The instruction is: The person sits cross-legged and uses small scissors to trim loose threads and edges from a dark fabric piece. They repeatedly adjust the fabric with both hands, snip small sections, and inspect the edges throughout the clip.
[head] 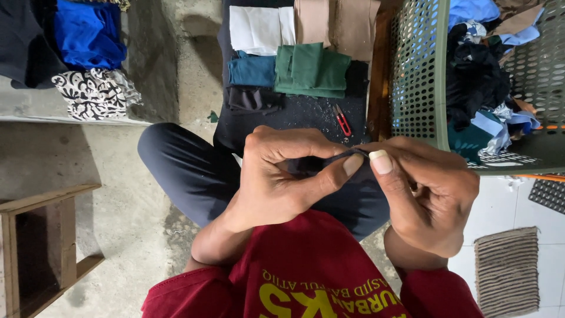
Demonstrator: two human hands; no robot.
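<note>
Head view: dark cloth strip [347,155] pinched between both hands' fingers [353,164].

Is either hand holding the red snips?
No: the red snips lie on the dark cloth while both hands pinch a dark fabric strip.

We sit on the bare concrete floor [123,194] of a small home tailoring workshop: folded fabric pieces [309,70], red thread snips [342,120], and a green plastic basket [421,76] of scraps surround us.

No packages, labels, signs or screens in view
</note>
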